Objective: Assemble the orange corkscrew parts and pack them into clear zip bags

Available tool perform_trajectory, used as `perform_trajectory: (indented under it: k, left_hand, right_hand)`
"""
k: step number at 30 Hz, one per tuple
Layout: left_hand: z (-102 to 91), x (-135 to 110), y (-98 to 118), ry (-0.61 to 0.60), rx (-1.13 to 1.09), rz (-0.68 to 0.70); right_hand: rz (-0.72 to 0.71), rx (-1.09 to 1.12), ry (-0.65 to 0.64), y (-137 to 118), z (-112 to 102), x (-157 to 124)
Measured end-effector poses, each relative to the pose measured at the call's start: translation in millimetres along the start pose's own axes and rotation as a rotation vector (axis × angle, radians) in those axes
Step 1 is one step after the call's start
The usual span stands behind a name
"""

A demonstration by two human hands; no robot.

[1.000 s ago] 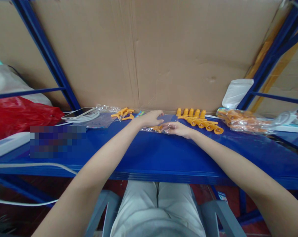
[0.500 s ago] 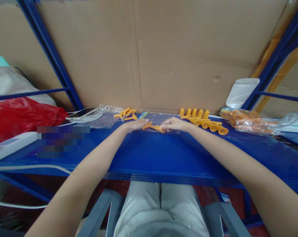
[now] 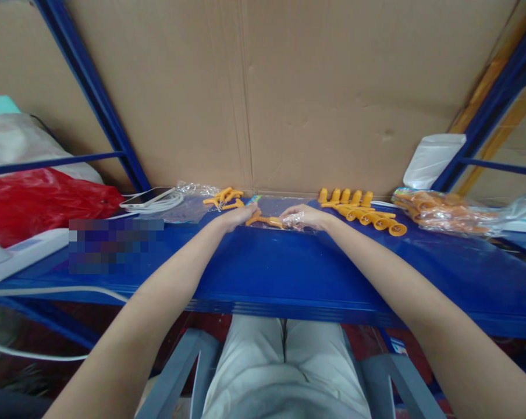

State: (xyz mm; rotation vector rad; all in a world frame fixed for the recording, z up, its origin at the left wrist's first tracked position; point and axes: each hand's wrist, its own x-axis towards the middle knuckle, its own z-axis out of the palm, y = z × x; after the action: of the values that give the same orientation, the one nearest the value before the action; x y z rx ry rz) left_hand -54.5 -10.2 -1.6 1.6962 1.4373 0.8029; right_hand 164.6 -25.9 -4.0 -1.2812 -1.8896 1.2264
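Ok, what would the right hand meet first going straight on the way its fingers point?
Probably the orange piece between the right hand and the left hand; depth is unclear, and the right hand may already touch it.

From here, by the sitter's clock: at twelve, I can't make out the fingertips of the right hand (image 3: 307, 215), blurred against clear film (image 3: 277, 205); at ten, a red bag (image 3: 49, 201) runs out past the left edge; at two, wrapped orange pieces (image 3: 435, 208) smear together.
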Motion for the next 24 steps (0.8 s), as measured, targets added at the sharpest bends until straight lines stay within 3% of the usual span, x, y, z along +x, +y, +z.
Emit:
perform_trajectory:
  k: [5, 13, 24]
  left_hand:
    - [5.9, -9.4, 14.8, 0.146, -0.02, -0.091]
    - [9.3, 4.2, 5.2, 0.332, -0.137, 0.024]
    - [4.0, 13.5, -3.6, 0.241, -0.069, -0.023]
  right_hand:
    - [-0.046, -0.07, 0.044, 5.6, 0.9, -0.6]
    - [-0.068, -0.155, 0.068, 5.2, 7.5, 3.8]
    - [-0.051, -0.156, -0.02, -0.9, 7.3, -4.5]
